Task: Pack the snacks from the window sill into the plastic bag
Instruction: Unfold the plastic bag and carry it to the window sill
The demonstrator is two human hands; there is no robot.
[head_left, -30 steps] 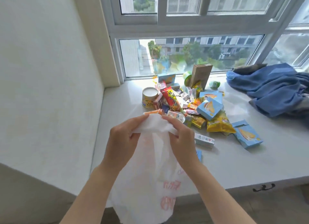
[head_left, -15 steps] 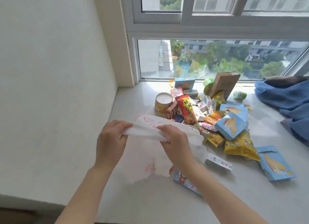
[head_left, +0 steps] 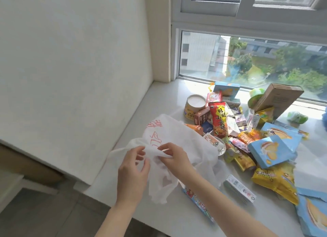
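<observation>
Snacks [head_left: 247,136] in bright wrappers all lie on the pale stone window sill [head_left: 164,102]; both hands (left hand [head_left: 133,171], right hand [head_left: 174,156]) pinch the thin white plastic bag [head_left: 192,148], apparently unopened.

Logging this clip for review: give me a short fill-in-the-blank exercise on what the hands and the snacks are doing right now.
1. Both hands pinch the white ____ bag.
2. The bag bears ____ printed lettering.
3. The snacks lie piled on the window ____.
4. The right hand and left hand hold the bag to the ____ of the pile.

Missing words: plastic; red; sill; left
</observation>
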